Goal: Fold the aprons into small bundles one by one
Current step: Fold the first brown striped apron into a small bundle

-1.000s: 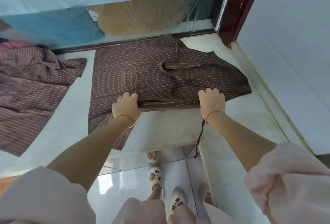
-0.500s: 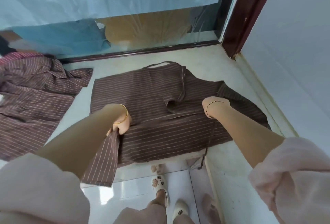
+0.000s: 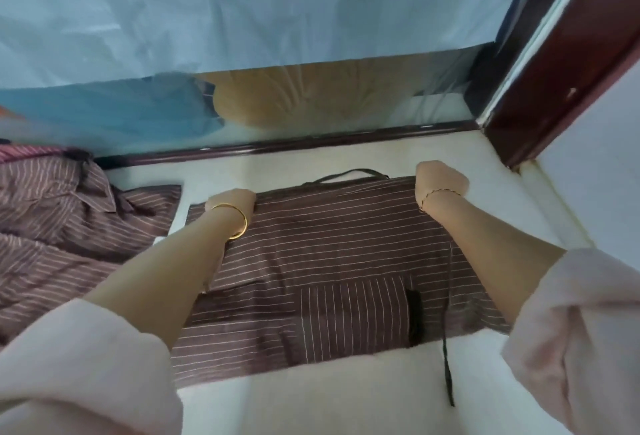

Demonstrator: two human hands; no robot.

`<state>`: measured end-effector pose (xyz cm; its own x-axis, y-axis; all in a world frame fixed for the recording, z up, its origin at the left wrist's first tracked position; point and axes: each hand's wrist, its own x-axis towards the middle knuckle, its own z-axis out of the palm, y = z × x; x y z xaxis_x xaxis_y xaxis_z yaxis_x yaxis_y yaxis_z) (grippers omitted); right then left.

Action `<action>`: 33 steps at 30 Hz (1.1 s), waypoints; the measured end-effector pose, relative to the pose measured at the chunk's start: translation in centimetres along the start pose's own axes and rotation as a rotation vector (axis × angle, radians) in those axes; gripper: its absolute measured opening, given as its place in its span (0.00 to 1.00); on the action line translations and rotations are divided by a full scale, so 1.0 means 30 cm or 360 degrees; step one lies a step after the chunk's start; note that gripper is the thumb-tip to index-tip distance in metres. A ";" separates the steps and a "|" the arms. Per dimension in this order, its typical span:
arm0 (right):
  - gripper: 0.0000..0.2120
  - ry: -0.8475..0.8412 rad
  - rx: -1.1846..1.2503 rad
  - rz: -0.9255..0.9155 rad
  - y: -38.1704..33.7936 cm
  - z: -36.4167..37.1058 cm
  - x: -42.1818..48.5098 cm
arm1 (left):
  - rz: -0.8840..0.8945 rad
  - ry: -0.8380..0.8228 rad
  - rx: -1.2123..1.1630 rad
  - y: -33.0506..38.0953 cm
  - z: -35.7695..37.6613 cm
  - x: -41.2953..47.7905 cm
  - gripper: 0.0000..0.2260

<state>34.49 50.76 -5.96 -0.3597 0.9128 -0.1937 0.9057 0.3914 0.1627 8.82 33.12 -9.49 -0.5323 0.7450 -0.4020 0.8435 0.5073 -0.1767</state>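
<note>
1. pale stone ledge (image 3: pixel 311 400), smooth and off-white; carries all the cloth listed below.
2. apron (image 3: pixel 329 261), working piece: lies flat on the ledge, folded over on itself, between and partly under the two forearms i am watching.
3. left hand (image 3: pixel 232 200): near the apron's far left corner, fingers curled down out of sight, clenched on the far edge; gold bangle (image 3: pixel 239 223) at the wrist.
4. right hand (image 3: pixel 440 180): at the far right corner, knuckles up, likewise grasping the far edge; thin bracelet (image 3: pixel 438 193) at the wrist.
5. apron, appearance: brown with thin pale stripes; pocket (image 3: pixel 353 316) with stripes running crosswise, toward the near edge; dark neck loop (image 3: pixel 349 173) poking past the far edge between the hands; dark tie (image 3: pixel 446 365) trailing off the near edge onto the ledge.
6. heap of striped aprons (image 3: pixel 62 226): same cloth, crumpled, just beside the working piece on its left.
7. room: translucent blue plastic sheet (image 3: pixel 242 18) behind the ledge; dark red frame (image 3: pixel 554 88) at right; white wall (image 3: pixel 606 192) beyond it.
8. pink sleeves (image 3: pixel 86 365), pushed up both arms.
</note>
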 end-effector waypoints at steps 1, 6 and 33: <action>0.12 0.0006 0.0002 0.0017 -0.018 0.010 0.047 | -0.0021 0.0058 -0.0021 -0.010 0.002 0.049 0.08; 0.20 -0.0081 0.0060 -0.0040 -0.117 0.120 0.184 | -0.0015 -0.0049 -0.0049 -0.049 0.075 0.226 0.07; 0.14 0.0192 -0.0040 -0.0941 -0.425 0.244 0.362 | 0.0315 -0.0042 -0.0466 0.179 0.054 0.407 0.21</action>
<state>20.66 54.83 -17.23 -0.8248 0.5459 -0.1472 0.5395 0.8378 0.0842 6.97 44.24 -16.80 -0.3552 0.8318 -0.4266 0.8716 0.4597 0.1706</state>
